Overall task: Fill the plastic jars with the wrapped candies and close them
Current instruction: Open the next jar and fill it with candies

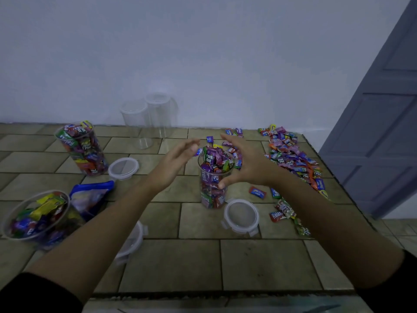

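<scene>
A clear plastic jar (pixel 212 188) heaped over its rim with wrapped candies stands at the table's middle. My right hand (pixel 246 163) curves around its upper right side, thumb against the jar wall, fingers spread above the candy heap. My left hand (pixel 178 159) hovers open just left of the jar's top, not touching it. A round clear lid (pixel 241 216) lies right in front of the jar. A long pile of loose wrapped candies (pixel 293 159) runs along the right side of the table.
Two filled, lidless jars stand at the left (pixel 82 150) and near left (pixel 36 216). Two empty jars (pixel 146 118) stand by the wall. More lids (pixel 123 168) (pixel 133 240) and a blue candy bag (pixel 90 195) lie on the tiled tabletop (pixel 180 263). A grey door (pixel 383 109) is at right.
</scene>
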